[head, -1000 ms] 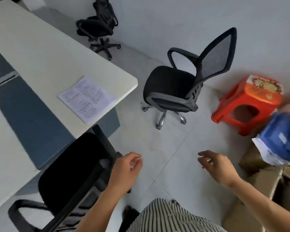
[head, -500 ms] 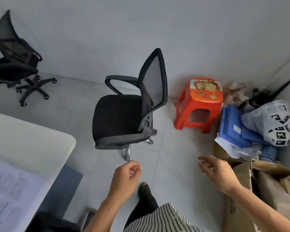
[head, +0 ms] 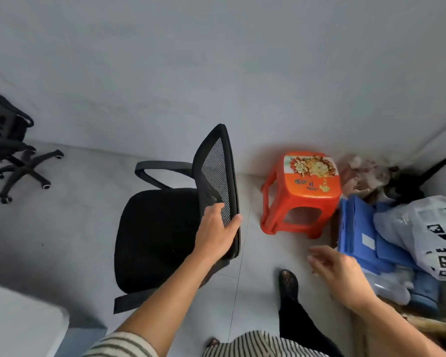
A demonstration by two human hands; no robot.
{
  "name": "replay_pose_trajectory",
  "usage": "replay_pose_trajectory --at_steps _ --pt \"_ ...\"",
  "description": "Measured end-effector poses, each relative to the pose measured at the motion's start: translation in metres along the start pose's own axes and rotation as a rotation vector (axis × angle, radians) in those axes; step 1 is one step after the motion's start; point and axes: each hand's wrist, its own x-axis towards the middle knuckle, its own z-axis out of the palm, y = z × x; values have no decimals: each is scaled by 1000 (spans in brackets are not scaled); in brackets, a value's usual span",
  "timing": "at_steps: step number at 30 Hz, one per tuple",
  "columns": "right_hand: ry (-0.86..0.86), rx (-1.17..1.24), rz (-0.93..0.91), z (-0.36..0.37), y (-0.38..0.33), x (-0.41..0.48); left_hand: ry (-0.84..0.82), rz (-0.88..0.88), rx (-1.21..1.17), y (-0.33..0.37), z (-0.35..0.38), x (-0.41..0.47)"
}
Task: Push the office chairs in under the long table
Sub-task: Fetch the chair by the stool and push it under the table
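Your left hand (head: pixel 216 231) grips the near edge of the mesh backrest of the office chair (head: pixel 160 235), thumb on the front face and fingers wrapped round the rim; the chair stands on the floor in the middle of the scene, apart from the table (head: pixel 18 323), whose white corner shows at the near left. Your right hand (head: pixel 337 271) hangs open and empty, fingers loosely spread, near the orange stool (head: pixel 304 191). A second chair (head: pixel 8 150) stands far left by the wall.

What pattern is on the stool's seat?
A floral print on the orange-red stool; shows best in the head view.
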Motion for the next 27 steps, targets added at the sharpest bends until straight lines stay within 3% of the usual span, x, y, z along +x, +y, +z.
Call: replay_pose_trajectory --at_steps 7,12,17,21,24,27 --pt "-139 -110 -233 -46 -21 168 104 -208 204 19 63 60" --pt "-97 -267 -586 -51 -89 258 133 -245 175 18 63 51" --pt "-73 -393 -1053 -5 -142 284 203 -326 268 9 62 0" --pt "-267 -589 -1121 30 -149 279 327 -485 338 -1 53 -39" --pt "-290 -623 -1150 41 -139 269 533 -634 320 -10 50 -57" --pt "-302 -588 -1130 50 -148 265 564 -702 395 -22 41 -59"
